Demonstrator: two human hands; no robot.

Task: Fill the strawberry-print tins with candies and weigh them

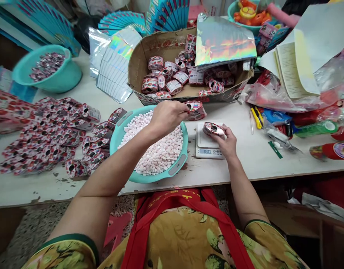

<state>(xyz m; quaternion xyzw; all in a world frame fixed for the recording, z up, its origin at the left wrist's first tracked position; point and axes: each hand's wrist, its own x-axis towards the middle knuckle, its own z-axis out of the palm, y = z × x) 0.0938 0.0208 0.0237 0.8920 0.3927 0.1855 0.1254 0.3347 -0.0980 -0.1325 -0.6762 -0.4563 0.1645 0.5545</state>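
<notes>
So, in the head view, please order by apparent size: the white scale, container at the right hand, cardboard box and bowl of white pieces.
1. Cardboard box
2. Bowl of white pieces
3. White scale
4. Container at the right hand

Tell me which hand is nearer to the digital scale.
Right. The right hand is at the digital scale, over its right edge, holding a printed packet; the left hand is farther off, beyond and left of it, over the turquoise basin.
</notes>
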